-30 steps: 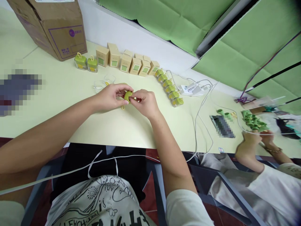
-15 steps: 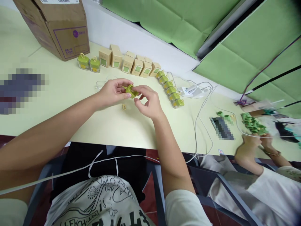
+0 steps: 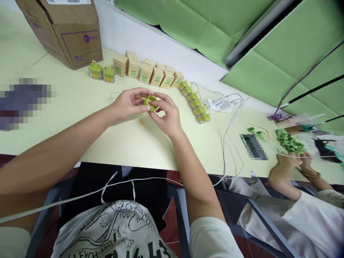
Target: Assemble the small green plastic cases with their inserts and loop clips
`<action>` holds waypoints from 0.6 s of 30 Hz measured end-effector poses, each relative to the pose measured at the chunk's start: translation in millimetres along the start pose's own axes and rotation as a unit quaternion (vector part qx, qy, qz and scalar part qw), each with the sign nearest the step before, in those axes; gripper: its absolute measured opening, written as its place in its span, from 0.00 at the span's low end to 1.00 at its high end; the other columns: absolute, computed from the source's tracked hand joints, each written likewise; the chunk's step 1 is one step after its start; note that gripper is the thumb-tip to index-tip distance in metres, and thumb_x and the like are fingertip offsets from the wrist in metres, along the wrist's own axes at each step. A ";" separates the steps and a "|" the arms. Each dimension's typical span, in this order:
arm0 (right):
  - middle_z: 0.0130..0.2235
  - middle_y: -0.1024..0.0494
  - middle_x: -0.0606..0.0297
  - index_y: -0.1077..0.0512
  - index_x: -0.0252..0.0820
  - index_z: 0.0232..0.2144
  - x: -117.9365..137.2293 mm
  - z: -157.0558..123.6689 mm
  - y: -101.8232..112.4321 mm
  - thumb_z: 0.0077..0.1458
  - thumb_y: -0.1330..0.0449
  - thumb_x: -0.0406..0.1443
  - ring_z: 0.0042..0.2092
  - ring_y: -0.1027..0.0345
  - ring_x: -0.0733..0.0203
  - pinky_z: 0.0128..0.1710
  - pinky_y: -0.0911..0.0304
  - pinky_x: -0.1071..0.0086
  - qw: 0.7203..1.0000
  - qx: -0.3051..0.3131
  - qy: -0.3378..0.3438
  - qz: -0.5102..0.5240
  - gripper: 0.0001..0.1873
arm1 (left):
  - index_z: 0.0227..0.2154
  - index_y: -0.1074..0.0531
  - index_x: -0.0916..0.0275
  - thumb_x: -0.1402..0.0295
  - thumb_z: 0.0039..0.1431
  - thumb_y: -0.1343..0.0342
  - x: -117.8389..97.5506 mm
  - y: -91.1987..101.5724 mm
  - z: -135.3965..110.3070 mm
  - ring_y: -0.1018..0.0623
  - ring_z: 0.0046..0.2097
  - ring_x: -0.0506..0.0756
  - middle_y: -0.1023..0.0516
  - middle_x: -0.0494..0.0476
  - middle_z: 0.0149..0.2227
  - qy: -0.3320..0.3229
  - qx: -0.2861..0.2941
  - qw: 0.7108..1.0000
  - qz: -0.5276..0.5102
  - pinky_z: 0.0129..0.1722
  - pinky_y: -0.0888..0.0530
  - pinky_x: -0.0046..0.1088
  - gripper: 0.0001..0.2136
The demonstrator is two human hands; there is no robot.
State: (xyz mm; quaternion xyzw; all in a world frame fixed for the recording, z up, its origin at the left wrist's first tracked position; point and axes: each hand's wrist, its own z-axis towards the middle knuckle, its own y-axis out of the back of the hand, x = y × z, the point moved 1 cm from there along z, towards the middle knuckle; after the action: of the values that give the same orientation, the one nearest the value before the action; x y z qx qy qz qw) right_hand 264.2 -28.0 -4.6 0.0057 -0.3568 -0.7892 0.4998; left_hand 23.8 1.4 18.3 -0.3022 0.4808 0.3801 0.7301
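Between my two hands is a small olive-green hollow case (image 3: 151, 104), held just above the table with its open side facing up and toward me. My left hand (image 3: 130, 103) grips its left side, thumb on the near edge. The fingers of my right hand (image 3: 167, 114) close on its right side, with a fingertip reaching into the hollow and the thumb beneath. A small yellow loop (image 3: 142, 122) lies on the table just below the case. Part of the case is hidden by my fingers.
Two finished-looking green cases (image 3: 108, 73) stand by a cardboard box (image 3: 80, 46). Several small cartons (image 3: 145, 72) line the wall, and a row of green cases (image 3: 197, 104) runs to their right. White cables (image 3: 225, 143) cross the table. A co-worker's hands (image 3: 290, 161) are at far right near green pieces.
My right hand has shifted slightly left and closed in on the case, its thumb now against the underside. The case has turned so more of its hollow shows.
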 end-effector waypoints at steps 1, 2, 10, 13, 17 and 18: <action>0.72 0.17 0.54 0.19 0.57 0.61 0.0 -0.1 0.2 0.79 0.34 0.46 0.61 0.14 0.46 0.46 0.11 0.54 1.000 0.002 -0.002 -0.004 0.13 | 0.57 0.10 0.57 0.59 0.49 0.09 -0.1 0.6 0.3 0.11 0.60 0.64 0.11 0.63 0.64 -0.005 0.003 1.000 0.002 0.68 0.13 0.49 0.32; 0.72 0.18 0.54 0.19 0.57 0.62 0.2 0.0 0.5 0.79 0.34 0.45 0.62 0.14 0.46 0.46 0.11 0.54 1.000 0.001 0.000 -0.007 0.14 | 0.57 0.10 0.57 0.60 0.50 0.09 -0.1 1.1 0.7 0.11 0.61 0.64 0.11 0.63 0.65 -0.010 0.006 1.000 0.003 0.69 0.13 0.49 0.32; 0.73 0.19 0.53 0.23 0.55 0.60 3.4 0.8 0.1 0.77 0.35 0.41 0.64 0.15 0.45 0.44 0.12 0.55 0.999 -0.021 0.030 -0.008 0.12 | 0.58 0.11 0.55 0.60 0.50 0.10 5.3 2.4 3.7 0.11 0.63 0.65 0.11 0.61 0.66 -0.048 0.021 0.999 0.010 0.73 0.15 0.52 0.32; 0.74 0.19 0.52 0.21 0.54 0.57 1.9 -0.2 -0.9 0.78 0.35 0.42 0.61 0.14 0.46 0.46 0.11 0.53 1.000 -0.012 0.015 -0.016 0.09 | 0.58 0.12 0.55 0.60 0.51 0.11 8.3 3.7 4.1 0.12 0.65 0.66 0.11 0.61 0.66 -0.056 0.022 0.998 0.016 0.75 0.16 0.53 0.31; 0.74 0.18 0.52 0.19 0.53 0.55 -0.6 -1.4 -1.9 0.79 0.34 0.43 0.56 0.13 0.48 0.48 0.10 0.51 1.000 -0.008 0.002 -0.023 0.08 | 0.60 0.12 0.55 0.63 0.52 0.13 11.6 6.7 5.0 0.11 0.65 0.66 0.11 0.60 0.67 -0.060 0.037 0.997 0.008 0.76 0.17 0.54 0.31; 0.74 0.18 0.52 0.18 0.53 0.55 -1.3 -1.7 -2.1 0.80 0.34 0.43 0.56 0.13 0.48 0.50 0.10 0.50 1.000 -0.009 0.002 -0.020 0.08 | 0.60 0.12 0.55 0.64 0.52 0.14 11.9 7.0 5.1 0.11 0.65 0.65 0.10 0.60 0.67 -0.060 0.040 0.997 0.005 0.76 0.18 0.54 0.31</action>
State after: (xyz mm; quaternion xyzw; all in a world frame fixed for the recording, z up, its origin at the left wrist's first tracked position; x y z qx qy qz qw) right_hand 263.9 -27.4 -7.5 0.0102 -0.3486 -0.8023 0.4844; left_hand 23.2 12.4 8.5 -0.2469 0.4529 0.3812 0.7672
